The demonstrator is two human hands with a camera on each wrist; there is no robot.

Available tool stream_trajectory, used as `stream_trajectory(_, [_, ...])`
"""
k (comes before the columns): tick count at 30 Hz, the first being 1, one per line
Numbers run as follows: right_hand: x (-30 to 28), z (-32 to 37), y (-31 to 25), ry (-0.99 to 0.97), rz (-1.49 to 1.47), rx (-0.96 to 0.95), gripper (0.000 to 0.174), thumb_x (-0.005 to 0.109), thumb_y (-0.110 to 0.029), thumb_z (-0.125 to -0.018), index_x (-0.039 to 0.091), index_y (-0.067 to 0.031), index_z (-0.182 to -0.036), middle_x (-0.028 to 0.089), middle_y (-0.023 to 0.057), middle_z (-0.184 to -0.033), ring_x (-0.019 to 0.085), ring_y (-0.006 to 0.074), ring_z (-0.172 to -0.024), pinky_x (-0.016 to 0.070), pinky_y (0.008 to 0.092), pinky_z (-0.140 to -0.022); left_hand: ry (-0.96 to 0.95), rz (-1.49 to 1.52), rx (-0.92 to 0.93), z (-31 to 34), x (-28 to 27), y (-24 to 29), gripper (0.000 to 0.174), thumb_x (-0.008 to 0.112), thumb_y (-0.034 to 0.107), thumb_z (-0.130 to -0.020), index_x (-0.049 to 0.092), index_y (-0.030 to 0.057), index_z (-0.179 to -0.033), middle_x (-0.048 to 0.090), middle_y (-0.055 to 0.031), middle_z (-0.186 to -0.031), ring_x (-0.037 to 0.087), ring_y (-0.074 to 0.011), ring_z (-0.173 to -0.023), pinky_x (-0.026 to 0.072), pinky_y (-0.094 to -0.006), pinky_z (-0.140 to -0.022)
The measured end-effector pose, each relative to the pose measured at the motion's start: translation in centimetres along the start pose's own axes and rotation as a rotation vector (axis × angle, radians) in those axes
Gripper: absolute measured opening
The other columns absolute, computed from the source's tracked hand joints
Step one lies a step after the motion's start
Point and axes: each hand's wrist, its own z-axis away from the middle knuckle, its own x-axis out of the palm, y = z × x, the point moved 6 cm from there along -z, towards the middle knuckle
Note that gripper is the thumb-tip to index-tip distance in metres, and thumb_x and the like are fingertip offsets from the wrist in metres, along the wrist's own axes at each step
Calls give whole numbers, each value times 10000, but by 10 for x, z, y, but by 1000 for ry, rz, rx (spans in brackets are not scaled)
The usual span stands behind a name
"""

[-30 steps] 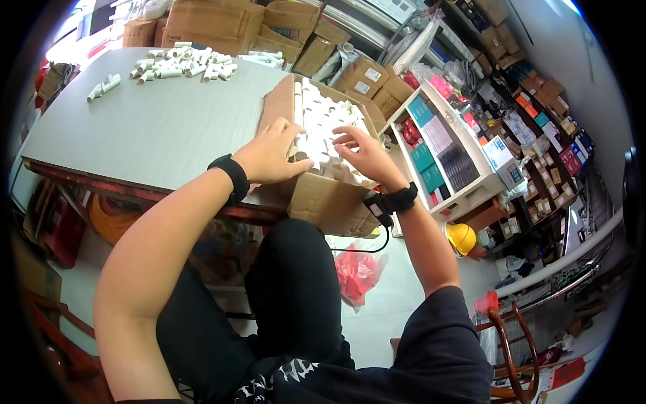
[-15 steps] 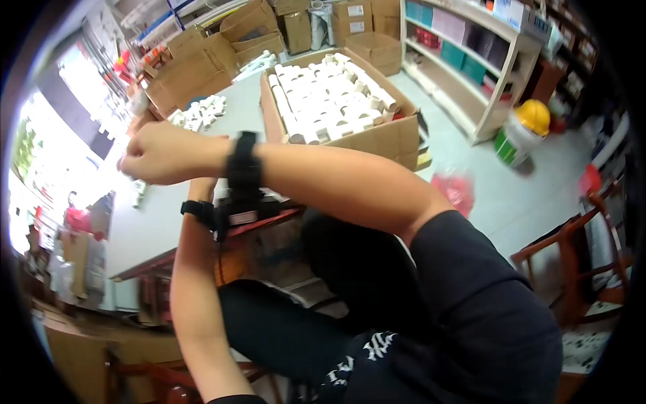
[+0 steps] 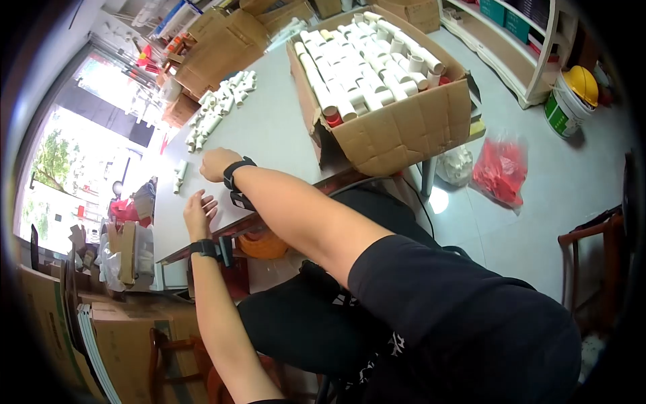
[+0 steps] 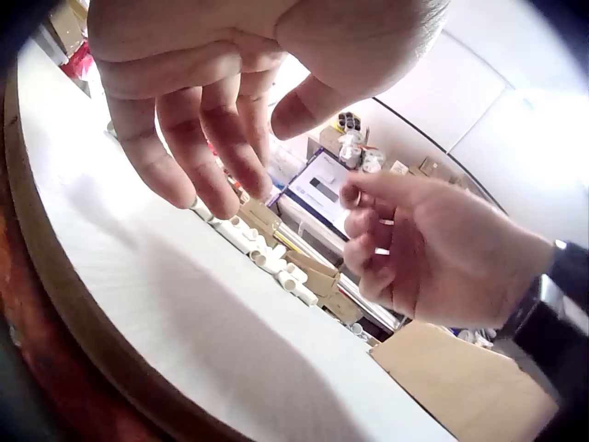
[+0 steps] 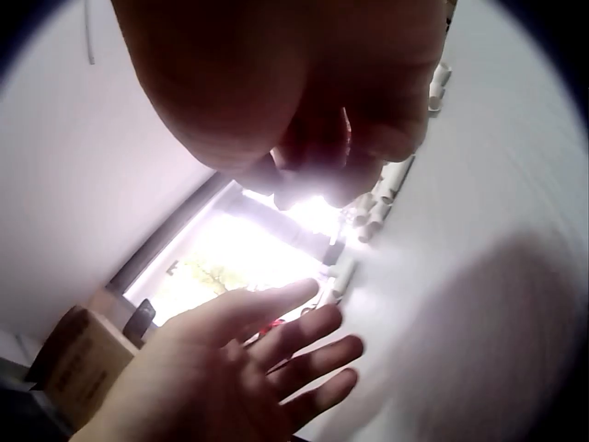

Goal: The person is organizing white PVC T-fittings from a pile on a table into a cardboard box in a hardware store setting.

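My left hand hovers over the near left edge of the table, palm partly upturned, fingers spread and loosely bent in the right wrist view. Just beyond it is my right hand, its fingers loosely curled in the left wrist view, with nothing visible in them. A short white pipe piece lies left of the hands. Farther back is a loose pile of white pipe fittings. The cardboard box at the table's right is filled with rows of white fittings.
Large cardboard boxes stand behind the table. A red plastic bag lies on the floor at right, near a bucket with a yellow helmet. A wooden chair is at the far right.
Both hands have left the filled box and moved left across the table. The right forearm passed over the left one. The view has turned left.
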Motion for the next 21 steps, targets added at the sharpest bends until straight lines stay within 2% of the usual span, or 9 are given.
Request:
stream_trajectory(3, [-3,1,19,43,31,133,268,534,-207,-835,677,-75,-1019,649,172,-1068,635,281,-995,507,375,-848,27,-37,-29,-5,-16,-6,327,466,288,-941,549,53,-1152,612,-89,-923,610,-159,-759,486,-258,-626])
stream_trajectory(8, [18,-11,29,58,-16,137,258,528,-156,-828,670,-72,-1026,657,159,-1044,641,290,-979,510,379,-840,51,-74,-22,-28,-54,-10,338,485,300,-928,544,68,-1167,606,-87,-934,601,-173,-776,479,-276,-646])
stream_trajectory(10, [24,-18,29,38,-21,124,251,527,-140,-826,670,-71,-1020,659,157,-1041,643,295,-973,513,380,-835,93,-103,-86,-40,-67,-9,343,500,315,-917,547,86,-1167,604,-82,-940,594,-181,-784,472,-285,-663])
stream_trajectory(13, [36,-31,34,92,-55,111,222,519,-165,-830,662,-68,-969,663,182,-981,644,337,-926,512,434,-808,135,-179,-104,-66,-88,-8,365,498,333,-913,531,97,-1190,600,-86,-958,591,-180,-787,463,-287,-669])
stream_trajectory(15, [43,-43,41,84,-107,157,213,517,-159,-832,654,-66,-967,662,184,-976,642,338,-924,511,436,-807,131,-182,-110,-87,-104,-12,383,492,340,-912,521,94,-1203,598,-91,-969,589,-181,-795,456,-291,-673])
stream_trajectory(19, [47,-59,50,147,-186,190,226,500,-160,-837,649,-58,-973,655,201,-984,638,346,-930,507,442,-815,117,-216,-101,-117,-103,-4,375,510,344,-903,536,89,-1177,593,-71,-957,588,-176,-781,453,-284,-652])
stream_trajectory(21, [55,-69,52,161,-179,219,245,484,-184,-842,663,-63,-958,656,205,-977,637,353,-924,501,447,-826,54,-229,-102,-134,-95,-7,391,536,343,-888,532,92,-1187,586,-77,-997,584,-174,-837,453,-270,-678])
